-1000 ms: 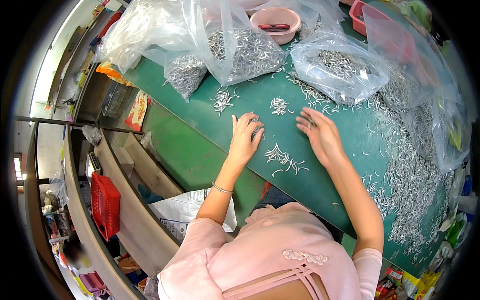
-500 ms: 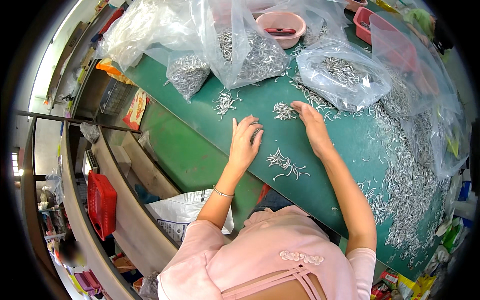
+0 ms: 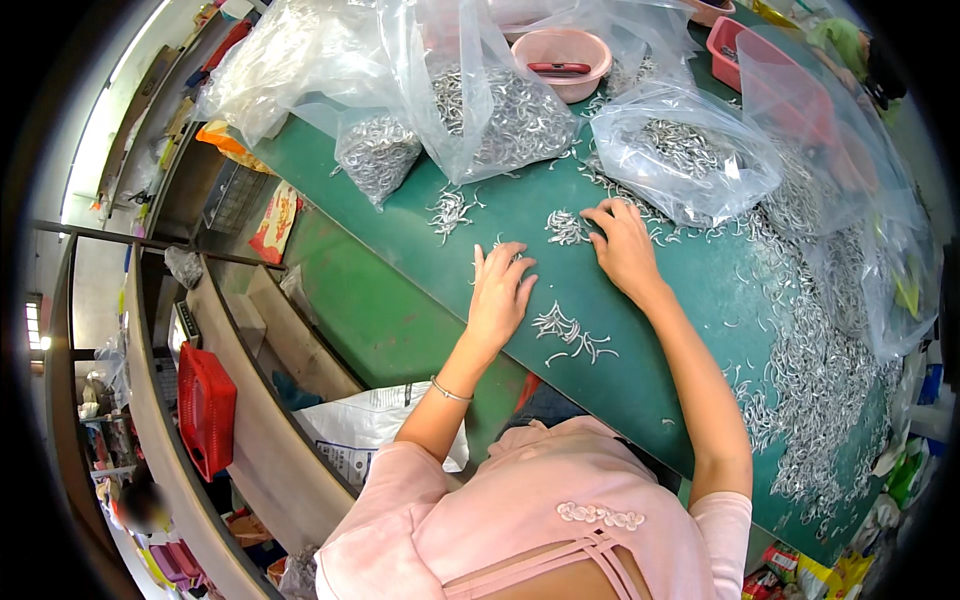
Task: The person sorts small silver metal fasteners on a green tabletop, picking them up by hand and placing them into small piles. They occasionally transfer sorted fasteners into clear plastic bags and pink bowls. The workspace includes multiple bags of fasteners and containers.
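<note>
My left hand [image 3: 503, 293] lies palm down near the table's edge, its bent fingers apart. A few small curved silver metal pieces show around and under its fingertips. My right hand [image 3: 628, 246] is beside a small pile of these pieces [image 3: 567, 228], thumb and fingers apart and bent, holding nothing I can see. One more little pile [image 3: 452, 208] sits farther off to the left. Another, looser group [image 3: 570, 333] lies nearer me, between my forearms. All of them rest on the green table [image 3: 640, 350].
Clear plastic bags of metal pieces [image 3: 500, 120] stand along the far side, and an open bag [image 3: 690, 150] lies right of them. A pink bowl [image 3: 590, 50] holds a red object. Loose pieces [image 3: 820, 400] spread over the right. Left are shelves and a red basket [image 3: 207, 410].
My left hand has shifted slightly right, its fingers spreading a little. My right hand's fingers have bent, and its thumb now shows apart from them. The piles look the same.
</note>
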Action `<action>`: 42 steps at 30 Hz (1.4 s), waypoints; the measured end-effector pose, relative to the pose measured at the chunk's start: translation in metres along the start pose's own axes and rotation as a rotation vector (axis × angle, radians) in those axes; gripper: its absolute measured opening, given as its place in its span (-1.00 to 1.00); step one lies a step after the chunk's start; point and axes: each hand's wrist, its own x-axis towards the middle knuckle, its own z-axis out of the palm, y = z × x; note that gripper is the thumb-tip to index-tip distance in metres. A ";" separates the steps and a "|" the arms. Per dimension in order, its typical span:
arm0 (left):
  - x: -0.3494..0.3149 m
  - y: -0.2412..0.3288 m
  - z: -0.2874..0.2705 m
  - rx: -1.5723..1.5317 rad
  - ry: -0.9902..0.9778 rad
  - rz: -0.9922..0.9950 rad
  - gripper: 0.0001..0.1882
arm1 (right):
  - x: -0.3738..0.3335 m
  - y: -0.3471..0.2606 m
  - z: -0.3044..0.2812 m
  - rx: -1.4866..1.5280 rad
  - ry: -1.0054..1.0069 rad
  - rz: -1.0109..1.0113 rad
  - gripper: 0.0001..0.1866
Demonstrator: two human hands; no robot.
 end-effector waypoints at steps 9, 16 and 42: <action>-0.002 -0.018 0.018 -0.051 0.158 -0.012 -0.75 | -0.034 -0.003 -0.054 0.256 -0.055 0.112 -0.76; -0.003 0.006 0.004 -0.052 0.214 0.000 -0.75 | -0.205 -0.004 -0.162 -0.135 0.075 0.452 -0.57; -0.025 0.195 0.100 -0.358 -0.310 0.470 -0.88 | -0.264 -0.002 -0.164 -0.210 0.365 0.495 -0.74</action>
